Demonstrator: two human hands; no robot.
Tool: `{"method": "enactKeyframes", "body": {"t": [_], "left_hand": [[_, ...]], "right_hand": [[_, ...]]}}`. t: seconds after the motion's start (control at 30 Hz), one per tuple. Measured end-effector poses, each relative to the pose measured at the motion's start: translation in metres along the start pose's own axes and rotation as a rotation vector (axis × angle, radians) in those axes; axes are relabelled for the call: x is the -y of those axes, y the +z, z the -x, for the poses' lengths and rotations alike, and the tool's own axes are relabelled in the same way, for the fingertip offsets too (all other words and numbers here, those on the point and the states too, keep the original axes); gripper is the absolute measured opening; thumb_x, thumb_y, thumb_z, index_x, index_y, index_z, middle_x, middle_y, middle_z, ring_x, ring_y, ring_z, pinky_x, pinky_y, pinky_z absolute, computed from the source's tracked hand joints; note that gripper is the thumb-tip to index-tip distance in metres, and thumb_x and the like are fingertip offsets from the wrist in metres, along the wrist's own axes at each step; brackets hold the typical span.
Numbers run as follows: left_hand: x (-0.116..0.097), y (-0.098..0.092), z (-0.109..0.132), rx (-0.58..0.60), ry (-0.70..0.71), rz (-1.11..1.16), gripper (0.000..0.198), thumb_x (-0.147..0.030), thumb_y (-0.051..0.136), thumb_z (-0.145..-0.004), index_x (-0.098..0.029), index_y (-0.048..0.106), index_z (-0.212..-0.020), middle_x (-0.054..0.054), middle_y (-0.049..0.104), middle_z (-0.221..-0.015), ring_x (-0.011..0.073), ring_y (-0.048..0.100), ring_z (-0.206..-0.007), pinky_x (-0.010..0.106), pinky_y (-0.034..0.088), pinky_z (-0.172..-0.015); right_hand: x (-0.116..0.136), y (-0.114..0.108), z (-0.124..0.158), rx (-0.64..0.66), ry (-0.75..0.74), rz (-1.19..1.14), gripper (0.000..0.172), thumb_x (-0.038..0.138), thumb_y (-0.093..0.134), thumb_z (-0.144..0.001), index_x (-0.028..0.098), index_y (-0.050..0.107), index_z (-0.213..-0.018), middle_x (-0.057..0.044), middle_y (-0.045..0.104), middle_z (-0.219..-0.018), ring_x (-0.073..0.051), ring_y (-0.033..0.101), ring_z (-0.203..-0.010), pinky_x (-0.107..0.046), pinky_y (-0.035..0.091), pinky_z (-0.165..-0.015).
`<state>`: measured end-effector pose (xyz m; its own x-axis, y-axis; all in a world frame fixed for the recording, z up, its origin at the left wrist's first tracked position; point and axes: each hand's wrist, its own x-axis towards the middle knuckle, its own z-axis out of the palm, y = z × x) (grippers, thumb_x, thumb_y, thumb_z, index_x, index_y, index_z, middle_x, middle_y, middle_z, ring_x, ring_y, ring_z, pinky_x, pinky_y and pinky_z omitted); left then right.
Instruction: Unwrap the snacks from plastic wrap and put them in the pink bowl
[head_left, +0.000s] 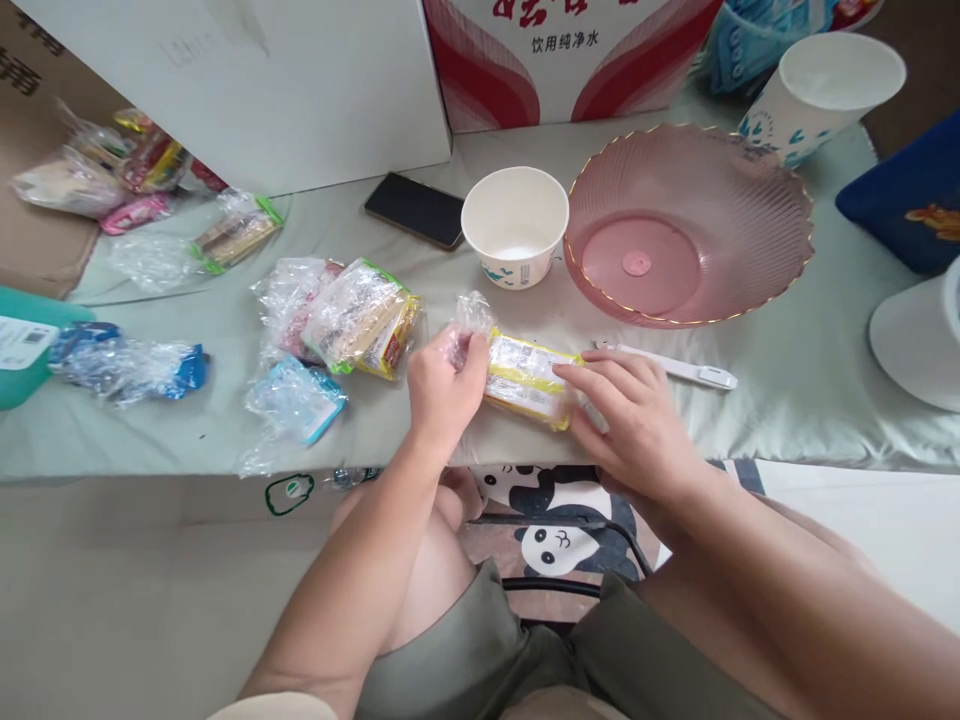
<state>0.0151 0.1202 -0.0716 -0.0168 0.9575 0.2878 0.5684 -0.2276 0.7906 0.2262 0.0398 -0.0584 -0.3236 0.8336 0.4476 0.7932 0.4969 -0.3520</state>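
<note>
Yellow packet [525,378] at the bench [787,400] edge

Left hand [442,385] holds the packet's crinkled clear plastic end in a tight grip. Right hand [634,425] lays fingers on the other end; thumb hidden, grip unclear. Packet is 6 o'clock from the cup [514,225]. Print unreadable.

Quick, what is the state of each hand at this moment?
Left hand: closed, pinching the clear end of the yellow packet.
Right hand: fingers over the same packet, holding its other end.
</note>
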Motion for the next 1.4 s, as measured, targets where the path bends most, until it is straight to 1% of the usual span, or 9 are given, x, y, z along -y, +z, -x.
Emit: {"method": "enactKeyframes", "body": {"t": [0.17,0.37,0.53,0.63,0.8,0.9,1.0,1.07,1.4], "left_hand": [[0.013,-0.003,-0.007,-0.031,-0.16,0.192,0.034,-0.03,0.06,-0.09,-0.022,0.05,-0.059,-0.004,0.048,-0.052,0.0108,0.045,-0.05,0.027,0.036,-0.05],[0.019,-0.003,-0.011,-0.122,-0.338,0.336,0.027,-0.025,0.062,-0.082,-0.022,0.049,-0.058,-0.005,0.046,-0.051,0.0095,0.044,-0.046,0.024,0.035,-0.043],[0.018,-0.006,-0.011,-0.06,-0.426,0.352,0.024,-0.021,0.062,-0.077,-0.022,0.051,-0.055,-0.006,0.039,-0.044,0.0085,0.035,-0.037,0.025,0.027,-0.035],[0.017,-0.013,-0.007,0.01,-0.324,0.242,0.028,-0.024,0.061,-0.079,-0.023,0.048,-0.055,-0.007,0.033,-0.043,0.0093,0.034,-0.038,0.028,0.027,-0.038],[0.006,-0.032,0.004,-0.326,0.231,0.021,0.013,-0.037,0.066,-0.082,-0.028,0.061,-0.09,-0.004,0.047,-0.062,0.014,0.043,-0.054,0.033,0.039,-0.054],[-0.001,-0.035,0.006,-0.109,0.554,-0.159,0.031,-0.042,0.075,-0.072,-0.027,0.068,-0.098,0.005,0.068,-0.09,0.0257,0.065,-0.089,0.046,0.053,-0.085],[-0.006,-0.032,0.007,0.23,0.483,-0.266,0.025,-0.031,0.078,-0.069,-0.027,0.072,-0.093,0.005,0.073,-0.115,0.0358,0.062,-0.124,0.058,0.041,-0.114],[-0.006,-0.03,0.006,0.282,0.41,-0.254,0.009,-0.024,0.072,-0.076,-0.027,0.071,-0.084,0.003,0.075,-0.11,0.0336,0.063,-0.125,0.058,0.037,-0.119],[0.004,-0.026,-0.012,-0.072,0.367,-0.119,0.019,-0.04,0.059,-0.096,-0.026,0.067,-0.087,0.003,0.064,-0.076,0.0197,0.061,-0.073,0.037,0.049,-0.081]], "right_hand": [[-0.015,-0.014,0.0,-0.029,0.067,0.058,0.02,0.008,0.055,-0.087,0.024,0.065,-0.081,-0.004,0.07,-0.084,-0.022,0.063,-0.087,-0.037,0.041,-0.076],[-0.036,-0.036,0.005,-0.013,0.105,0.077,0.022,0.003,0.054,-0.075,0.024,0.057,-0.074,-0.001,0.064,-0.073,-0.022,0.058,-0.074,-0.035,0.036,-0.069],[-0.05,-0.045,0.014,0.054,0.178,0.078,0.023,0.004,0.051,-0.071,0.026,0.054,-0.072,-0.002,0.063,-0.069,-0.024,0.06,-0.072,-0.038,0.04,-0.069],[-0.052,-0.051,0.017,0.051,0.208,0.114,0.024,0.004,0.049,-0.071,0.027,0.057,-0.072,-0.003,0.064,-0.07,-0.026,0.06,-0.073,-0.039,0.041,-0.067],[-0.035,-0.053,0.012,-0.093,0.128,0.087,0.009,0.018,0.058,-0.087,0.026,0.063,-0.086,-0.006,0.067,-0.081,-0.025,0.059,-0.075,-0.041,0.047,-0.071],[-0.025,-0.039,0.01,0.003,0.034,0.08,0.023,0.039,0.066,-0.091,0.023,0.067,-0.107,-0.011,0.072,-0.103,-0.029,0.065,-0.091,-0.043,0.049,-0.077],[-0.022,-0.026,0.009,0.144,0.087,0.068,0.022,0.037,0.057,-0.097,0.023,0.069,-0.109,-0.012,0.072,-0.116,-0.029,0.066,-0.1,-0.043,0.049,-0.083],[-0.022,-0.023,0.007,0.134,0.136,0.053,0.02,0.033,0.052,-0.099,0.024,0.07,-0.098,-0.011,0.073,-0.109,-0.026,0.067,-0.096,-0.042,0.05,-0.083],[-0.008,-0.034,0.001,-0.286,0.341,0.178,0.026,0.026,0.049,-0.101,0.025,0.074,-0.095,-0.013,0.064,-0.092,-0.031,0.063,-0.098,-0.051,0.045,-0.093]]}}
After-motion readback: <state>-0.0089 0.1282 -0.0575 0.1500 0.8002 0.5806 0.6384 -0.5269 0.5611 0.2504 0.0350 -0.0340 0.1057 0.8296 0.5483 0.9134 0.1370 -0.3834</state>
